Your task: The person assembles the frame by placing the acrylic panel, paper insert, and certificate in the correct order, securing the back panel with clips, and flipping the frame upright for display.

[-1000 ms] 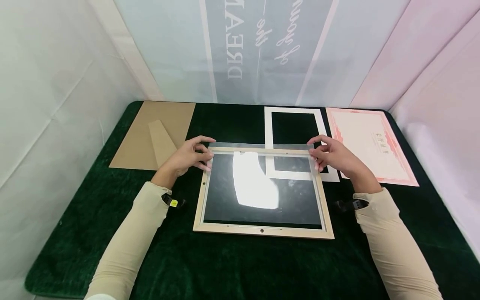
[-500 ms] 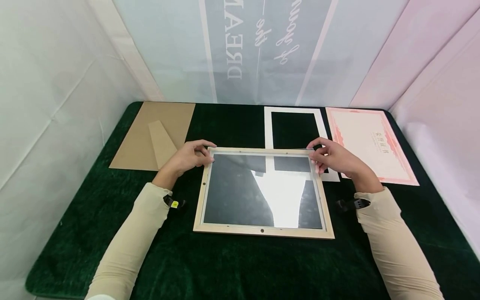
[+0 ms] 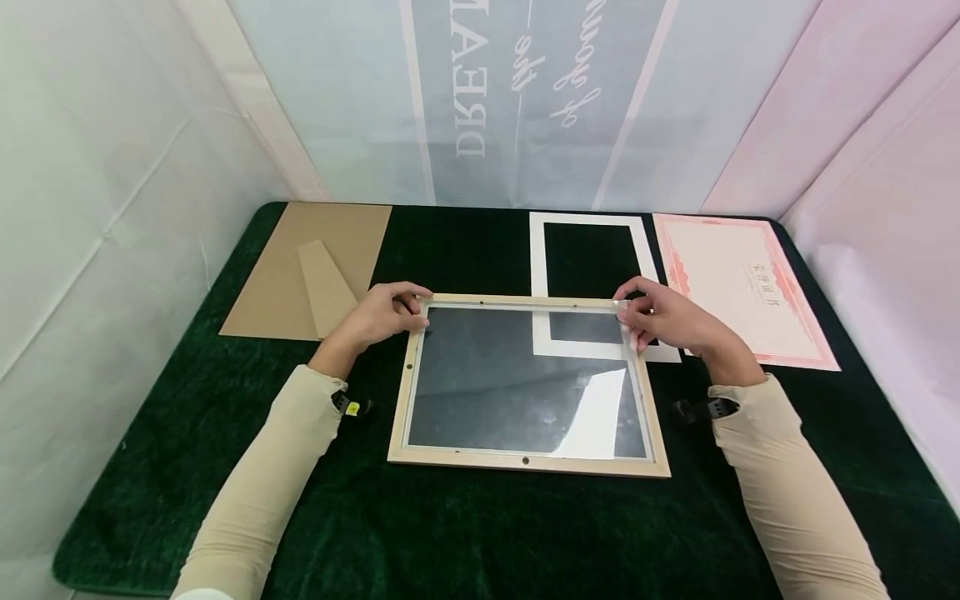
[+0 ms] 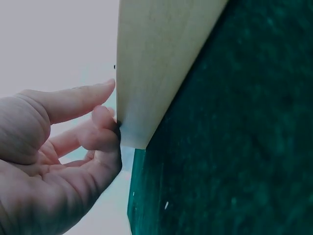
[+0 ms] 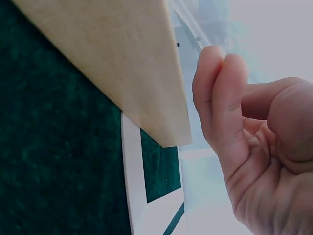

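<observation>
A pale wooden picture frame (image 3: 525, 463) lies back up on the green cloth. Its opening holds a clear plastic sheet (image 3: 495, 392) with a bright reflection towards the lower right. My left hand (image 3: 378, 317) is at the far left corner, thumb and curled forefinger at the frame's edge in the left wrist view, holding the sheet's corner there. With thumb and bent fingers my right hand (image 3: 667, 315) pinches the sheet's far right corner, which stands slightly raised. In the right wrist view these fingertips (image 5: 230, 66) are just above the wooden edge.
A brown backing board (image 3: 262, 292) with a stand leg lies at the back left. Partly under the frame's far right part is a white mat (image 3: 537, 258). A certificate with a pink border (image 3: 720, 283) lies at the back right. A printed curtain (image 3: 495, 179) hangs behind the table.
The clear sheet, which stuck out past the frame's far edge, has come down into the opening. Both hands have lowered slightly with it. The reflection has slid right; the frame stays put.
</observation>
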